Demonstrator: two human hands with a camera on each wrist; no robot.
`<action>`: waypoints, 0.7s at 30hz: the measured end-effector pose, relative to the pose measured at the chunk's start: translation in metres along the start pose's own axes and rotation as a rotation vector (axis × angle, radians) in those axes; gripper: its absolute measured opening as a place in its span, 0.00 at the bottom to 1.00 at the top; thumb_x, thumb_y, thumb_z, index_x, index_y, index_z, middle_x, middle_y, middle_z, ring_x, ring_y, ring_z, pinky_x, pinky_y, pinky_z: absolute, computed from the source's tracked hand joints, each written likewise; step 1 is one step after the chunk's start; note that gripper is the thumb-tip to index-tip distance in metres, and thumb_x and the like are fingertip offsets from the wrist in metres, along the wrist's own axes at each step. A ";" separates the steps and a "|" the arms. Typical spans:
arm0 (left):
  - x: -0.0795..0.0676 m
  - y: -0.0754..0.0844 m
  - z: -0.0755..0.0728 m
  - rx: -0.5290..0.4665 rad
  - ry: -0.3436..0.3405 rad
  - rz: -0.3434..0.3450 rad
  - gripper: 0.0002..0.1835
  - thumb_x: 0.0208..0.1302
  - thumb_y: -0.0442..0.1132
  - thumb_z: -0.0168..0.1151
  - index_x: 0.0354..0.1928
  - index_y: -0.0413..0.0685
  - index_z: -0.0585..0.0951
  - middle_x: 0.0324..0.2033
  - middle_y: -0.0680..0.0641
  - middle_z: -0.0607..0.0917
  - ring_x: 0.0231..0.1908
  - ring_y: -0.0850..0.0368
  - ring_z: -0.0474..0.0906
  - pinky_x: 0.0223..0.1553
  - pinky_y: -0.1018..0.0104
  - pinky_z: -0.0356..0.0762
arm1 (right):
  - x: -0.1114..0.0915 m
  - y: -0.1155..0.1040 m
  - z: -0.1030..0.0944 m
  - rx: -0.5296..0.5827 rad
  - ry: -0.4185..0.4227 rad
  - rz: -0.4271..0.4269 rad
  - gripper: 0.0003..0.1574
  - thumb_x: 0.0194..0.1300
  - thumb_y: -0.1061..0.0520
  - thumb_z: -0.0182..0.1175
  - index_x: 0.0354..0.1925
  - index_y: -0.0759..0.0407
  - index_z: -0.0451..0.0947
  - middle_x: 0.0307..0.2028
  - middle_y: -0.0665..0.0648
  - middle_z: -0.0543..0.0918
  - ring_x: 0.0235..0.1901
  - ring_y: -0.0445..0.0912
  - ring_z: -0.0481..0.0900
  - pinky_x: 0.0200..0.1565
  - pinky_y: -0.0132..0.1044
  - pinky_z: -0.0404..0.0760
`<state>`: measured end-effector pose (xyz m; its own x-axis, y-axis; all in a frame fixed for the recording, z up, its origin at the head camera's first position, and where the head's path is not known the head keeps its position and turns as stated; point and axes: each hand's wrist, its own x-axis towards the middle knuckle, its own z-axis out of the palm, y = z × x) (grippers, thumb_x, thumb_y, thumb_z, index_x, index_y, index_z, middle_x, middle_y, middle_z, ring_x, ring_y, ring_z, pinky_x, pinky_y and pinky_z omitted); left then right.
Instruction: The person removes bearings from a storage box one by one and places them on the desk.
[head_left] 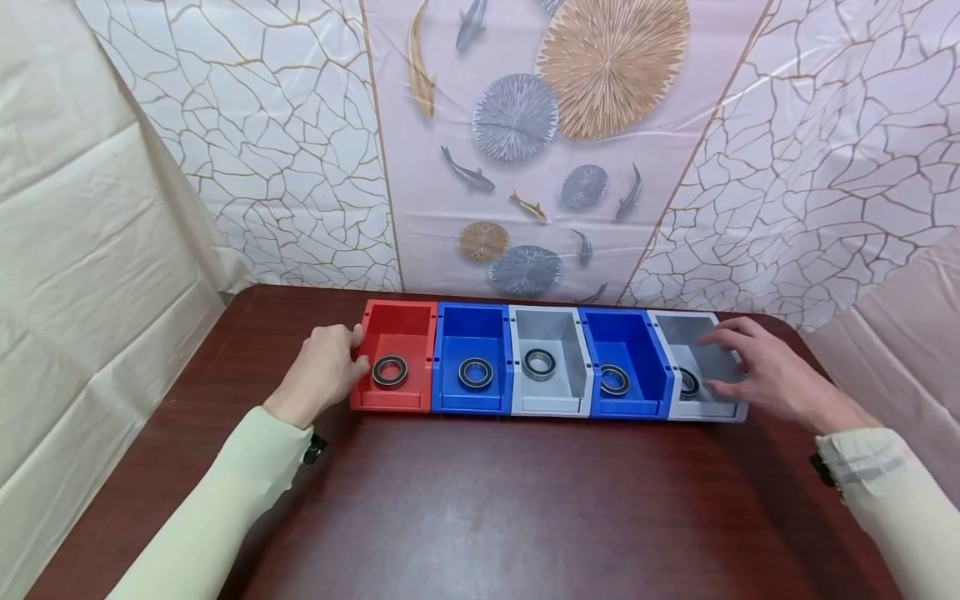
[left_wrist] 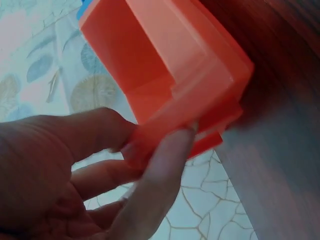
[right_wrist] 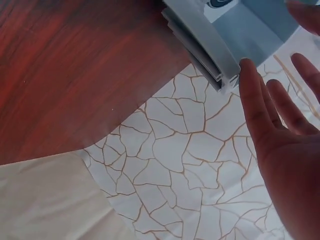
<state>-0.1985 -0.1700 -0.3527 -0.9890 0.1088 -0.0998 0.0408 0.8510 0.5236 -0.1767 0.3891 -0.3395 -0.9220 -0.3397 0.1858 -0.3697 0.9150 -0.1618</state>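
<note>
At the left end of a joined row of bins, my left hand [head_left: 322,367] grips the side wall of the red bin [head_left: 393,402]. In the left wrist view its thumb [left_wrist: 167,152] lies on one side of the wall, fingers on the other. My right hand [head_left: 765,367] hovers at the right-end grey bin [head_left: 708,410], fingers spread and holding nothing; in the right wrist view its fingertips are close to the bin's edge, and contact is unclear. A ball bearing [head_left: 377,372] lies in the red bin, and another bearing [head_left: 697,385] is partly hidden in the right-end grey bin.
Between the end bins stand a blue bin [head_left: 472,404], a light grey bin [head_left: 551,407] and another blue bin [head_left: 630,408], each with one bearing inside. The row stands near the back of the dark wooden table [head_left: 480,500]. Patterned cloth [head_left: 300,167] hangs behind.
</note>
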 end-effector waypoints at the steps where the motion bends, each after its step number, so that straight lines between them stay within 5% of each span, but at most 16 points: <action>1: 0.000 0.001 0.000 0.005 0.003 0.002 0.29 0.69 0.34 0.62 0.70 0.33 0.72 0.62 0.28 0.79 0.20 0.54 0.77 0.24 0.68 0.79 | 0.001 -0.001 -0.001 0.005 -0.039 0.014 0.35 0.49 0.59 0.79 0.56 0.61 0.80 0.57 0.66 0.74 0.41 0.55 0.83 0.42 0.50 0.85; 6: 0.001 0.000 0.001 -0.005 0.021 0.017 0.29 0.68 0.33 0.63 0.70 0.34 0.72 0.65 0.28 0.76 0.16 0.53 0.74 0.20 0.68 0.76 | 0.007 -0.001 -0.005 0.008 -0.190 0.014 0.32 0.53 0.58 0.77 0.57 0.57 0.81 0.60 0.64 0.73 0.49 0.57 0.82 0.49 0.57 0.85; 14: 0.000 0.000 0.000 0.001 0.022 0.022 0.29 0.68 0.33 0.63 0.70 0.34 0.71 0.69 0.29 0.71 0.19 0.54 0.74 0.21 0.68 0.77 | 0.015 0.004 -0.001 -0.081 -0.162 -0.221 0.32 0.46 0.57 0.81 0.52 0.49 0.84 0.54 0.57 0.78 0.49 0.50 0.80 0.44 0.47 0.84; 21: 0.000 0.001 0.001 -0.015 0.008 0.018 0.29 0.68 0.32 0.63 0.70 0.35 0.70 0.70 0.30 0.70 0.17 0.54 0.71 0.20 0.68 0.75 | 0.018 0.003 0.001 -0.104 -0.218 -0.218 0.33 0.47 0.57 0.80 0.54 0.50 0.84 0.55 0.58 0.79 0.52 0.52 0.81 0.50 0.53 0.83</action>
<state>-0.1983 -0.1686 -0.3534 -0.9892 0.1202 -0.0833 0.0570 0.8413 0.5376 -0.1942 0.3857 -0.3379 -0.8294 -0.5586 -0.0082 -0.5579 0.8290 -0.0390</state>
